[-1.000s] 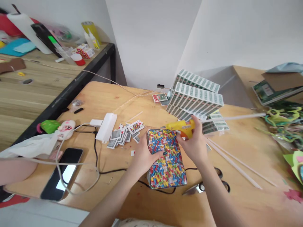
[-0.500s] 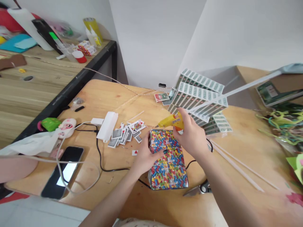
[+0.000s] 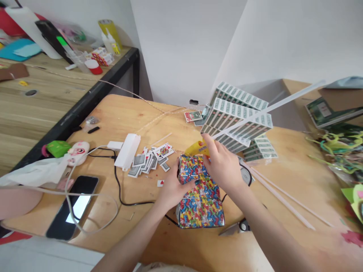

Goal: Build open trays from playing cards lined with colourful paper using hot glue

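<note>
A box with a bright multicoloured pattern (image 3: 204, 207) stands on the wooden table in front of me. My left hand (image 3: 176, 187) grips its left side, the thumb lying across the top. In my right hand (image 3: 222, 162) is a yellow hot glue gun (image 3: 195, 148), a long white glue stick (image 3: 272, 109) jutting from its back. The gun's nozzle is at the box's far left edge; whether it touches cannot be made out. Beyond my left hand lie scattered small playing cards (image 3: 146, 162).
Stacked green-and-white card boxes (image 3: 238, 117) stand behind my right hand. Scissors (image 3: 238, 226) lie at the box's near right corner, and loose glue sticks (image 3: 283, 200) farther right. To the left are a phone (image 3: 72, 207), a white power adapter (image 3: 127, 151) and a looping black cable (image 3: 120, 189).
My right hand has moved left and slightly nearer with the glue gun, whose nozzle is now closer to the box's far left edge. My left hand stays on the box.
</note>
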The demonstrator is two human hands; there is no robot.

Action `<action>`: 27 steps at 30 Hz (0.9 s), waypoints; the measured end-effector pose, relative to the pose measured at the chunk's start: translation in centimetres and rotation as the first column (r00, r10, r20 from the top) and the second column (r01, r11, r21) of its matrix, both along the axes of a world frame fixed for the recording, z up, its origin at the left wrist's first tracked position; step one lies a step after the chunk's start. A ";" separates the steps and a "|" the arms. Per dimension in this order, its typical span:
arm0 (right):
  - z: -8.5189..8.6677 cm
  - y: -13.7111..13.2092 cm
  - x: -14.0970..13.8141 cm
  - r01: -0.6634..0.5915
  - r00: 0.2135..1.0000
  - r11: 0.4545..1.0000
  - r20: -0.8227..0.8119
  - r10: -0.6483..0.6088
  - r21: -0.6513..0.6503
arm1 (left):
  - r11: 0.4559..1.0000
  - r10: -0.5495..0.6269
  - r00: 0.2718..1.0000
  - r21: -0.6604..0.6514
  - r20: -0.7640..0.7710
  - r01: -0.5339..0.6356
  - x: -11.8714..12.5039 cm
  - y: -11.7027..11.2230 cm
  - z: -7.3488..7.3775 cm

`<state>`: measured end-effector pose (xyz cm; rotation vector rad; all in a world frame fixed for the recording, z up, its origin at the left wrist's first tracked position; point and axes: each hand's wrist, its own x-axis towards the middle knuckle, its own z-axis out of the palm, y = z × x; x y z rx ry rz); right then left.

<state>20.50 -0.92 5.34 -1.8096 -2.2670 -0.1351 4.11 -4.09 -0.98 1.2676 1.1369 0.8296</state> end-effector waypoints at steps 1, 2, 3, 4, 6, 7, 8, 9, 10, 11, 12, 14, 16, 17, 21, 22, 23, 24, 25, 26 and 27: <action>0.0 0.0 0.0 -0.008 1.000 1.000 0.005 0.008 -0.005 | 1.000 -0.002 1.000 0.003 -0.001 0.002 0.0 0.0 0.1; 0.0 -0.1 0.0 -0.009 1.000 1.000 0.003 0.009 -0.014 | 1.000 0.000 1.000 0.004 -0.005 0.000 0.0 0.0 0.2; -0.1 -0.1 0.0 -0.008 1.000 1.000 -0.006 0.008 -0.023 | 1.000 0.003 1.000 0.003 -0.008 -0.003 0.0 0.0 0.2; -0.1 -0.1 0.0 -0.004 1.000 0.999 -0.020 0.003 -0.033 | 1.000 0.005 1.000 0.001 -0.013 -0.005 0.0 0.0 0.1; -0.3 0.0 0.1 0.005 0.999 0.998 -0.050 -0.008 -0.055 | 1.000 0.001 1.000 -0.002 -0.017 -0.001 0.1 0.0 0.0; -0.4 0.0 0.2 0.009 0.998 0.998 -0.064 -0.013 -0.066 | 1.000 -0.002 1.000 -0.004 -0.015 0.002 0.1 0.0 -0.1; -0.4 0.0 0.3 0.013 0.997 0.997 -0.076 -0.019 -0.076 | 1.000 0.001 1.000 -0.009 -0.011 -0.001 0.1 0.0 -0.3; -0.5 0.0 0.4 0.019 0.996 0.996 -0.088 -0.027 -0.084 | 1.000 0.010 1.000 -0.016 -0.003 -0.010 0.1 -0.1 -0.4; -0.5 0.0 0.4 0.028 0.994 0.996 -0.101 -0.037 -0.090 | 0.999 0.025 1.000 -0.024 0.005 -0.025 0.1 -0.1 -0.6; -0.6 0.0 0.5 0.035 0.992 0.995 -0.114 -0.045 -0.093 | 0.999 0.040 0.999 -0.031 0.013 -0.040 0.1 -0.2 -0.8; -0.7 -0.1 0.6 0.042 0.990 0.995 -0.129 -0.054 -0.093 | 0.998 0.052 0.998 -0.036 0.020 -0.052 0.1 -0.2 -0.9; -0.9 -0.1 0.8 0.046 0.985 0.995 -0.161 -0.060 -0.091 | 0.997 0.062 0.998 -0.038 0.033 -0.060 0.1 -0.3 -1.2; -1.2 -0.3 0.9 0.048 0.979 0.994 -0.191 -0.066 -0.095 | 0.998 0.055 0.998 -0.045 0.042 -0.053 0.1 -0.3 -1.4; -1.3 -0.3 1.0 0.053 0.976 0.993 -0.204 -0.074 -0.104 | 0.998 0.051 0.998 -0.050 0.045 -0.049 0.1 -0.2 -1.4; -2.0 -0.5 1.3 0.075 0.960 0.988 -0.260 -0.108 -0.133 | 0.998 0.037 0.999 -0.054 0.036 -0.035 0.0 -0.1 -1.6; -2.1 -0.5 1.3 0.074 0.956 0.989 -0.273 -0.107 -0.130 | 0.998 0.039 0.999 -0.056 0.037 -0.037 0.0 -0.1 -1.6; -2.2 -0.5 1.4 0.071 0.954 0.990 -0.281 -0.103 -0.123 | 0.998 0.044 0.998 -0.056 0.041 -0.042 0.0 -0.1 -1.6; -2.2 -0.5 1.5 0.069 0.954 0.990 -0.283 -0.101 -0.119 | 0.997 0.048 0.998 -0.056 0.047 -0.045 0.0 -0.1 -1.7; -2.1 -0.5 1.5 0.070 0.955 0.991 -0.278 -0.101 -0.117 | 0.997 0.050 0.997 -0.054 0.051 -0.047 0.0 -0.1 -1.7; -2.0 -0.5 1.5 0.072 0.958 0.990 -0.268 -0.102 -0.119 | 0.998 0.049 0.997 -0.051 0.051 -0.047 0.0 -0.1 -1.7; -1.9 -0.5 1.6 0.076 0.961 0.990 -0.255 -0.105 -0.123 | 0.998 0.047 0.998 -0.050 0.045 -0.044 0.0 -0.1 -1.7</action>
